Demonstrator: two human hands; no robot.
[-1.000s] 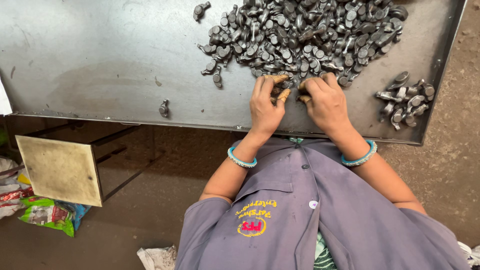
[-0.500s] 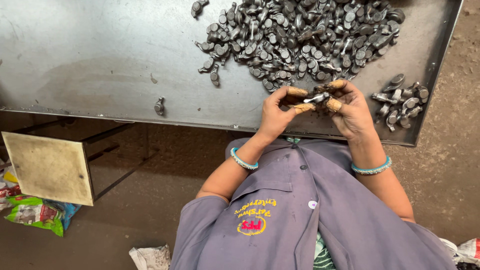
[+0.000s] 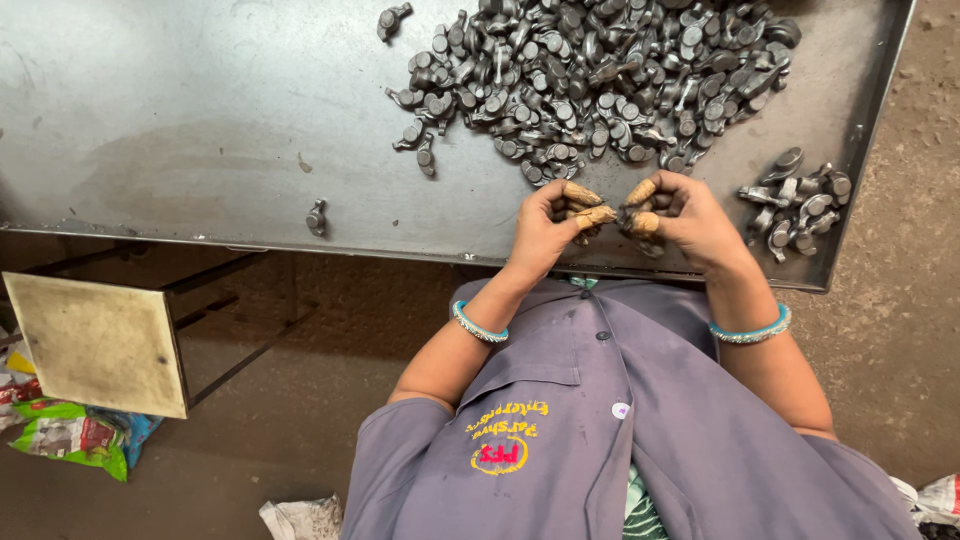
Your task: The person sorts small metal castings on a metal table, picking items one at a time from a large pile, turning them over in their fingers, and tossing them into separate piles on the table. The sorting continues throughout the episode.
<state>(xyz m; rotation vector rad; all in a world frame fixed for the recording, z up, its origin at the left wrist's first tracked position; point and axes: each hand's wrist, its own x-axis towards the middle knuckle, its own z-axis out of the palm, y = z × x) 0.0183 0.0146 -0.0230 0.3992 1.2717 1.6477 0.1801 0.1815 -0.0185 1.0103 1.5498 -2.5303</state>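
1. Since half a second ago, your hands have come a little lower and closer to your body at the near edge of the tabletop [image 3: 200, 130]. The grey metal sheet spans most of the view, with its rim just below your knuckles.
2. Your purple work shirt [image 3: 620, 430] fills the bottom of the view. Both forearms rise from it toward the tabletop, each with a turquoise bangle [image 3: 478, 325] at the wrist.
3. A large heap of dark metal parts [image 3: 600, 80] lies on the tabletop straight beyond your hands, its near edge just past your fingertips. Neither hand is clearly nearer to it.
4. A flat square board [image 3: 95, 340] sits on a frame well to your left, below the tabletop, with a coloured wrapper [image 3: 75, 440] on the floor beside it.
5. A smaller pile of parts [image 3: 800, 205] lies just to the right of your right hand.
6. Your left hand [image 3: 545, 225] is curled shut, and its covered fingertips [image 3: 590, 212] pinch toward the middle.
7. Your right hand [image 3: 690, 220] is curled too, palm turned inward to face the left.
8. Between them you grip a small metal part [image 3: 622, 212]. It is mostly hidden, and I cannot tell its long axis.
9. One stray part [image 3: 318, 215] lies alone, well to the left of your hands.
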